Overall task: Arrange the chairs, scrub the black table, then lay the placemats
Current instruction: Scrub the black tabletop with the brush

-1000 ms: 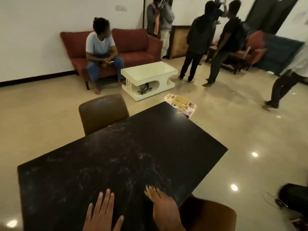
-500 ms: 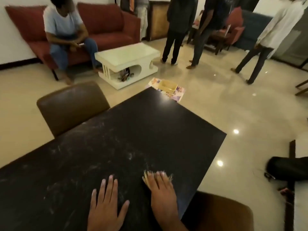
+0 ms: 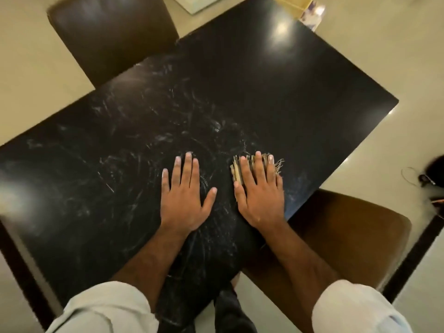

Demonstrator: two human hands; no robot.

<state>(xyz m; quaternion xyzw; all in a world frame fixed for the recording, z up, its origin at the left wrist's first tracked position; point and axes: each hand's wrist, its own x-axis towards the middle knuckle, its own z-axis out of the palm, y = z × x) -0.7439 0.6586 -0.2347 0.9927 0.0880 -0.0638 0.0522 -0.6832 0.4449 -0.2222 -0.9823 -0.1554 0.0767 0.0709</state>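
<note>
1. the right hand (image 3: 260, 188) is pressing flat, fingers together, on a small straw-coloured bristle scrub brush (image 3: 254, 168) at centre right of the frame, near the glossy black rectangular table (image 3: 276, 92)'s right edge.
2. the left hand (image 3: 185, 192) is lying spread and empty on the table just beside it, bracing.
3. pale swirled scrub marks are covering the lower and middle table; the upper right part is looking cleaner and shiny.
4. the brush is looking light, with stiff, frayed fibres; palm pressure from above should be suiting it best.
5. brown padded chairs are sitting at upper left (image 3: 108, 34) and lower right (image 3: 348, 236).
</note>
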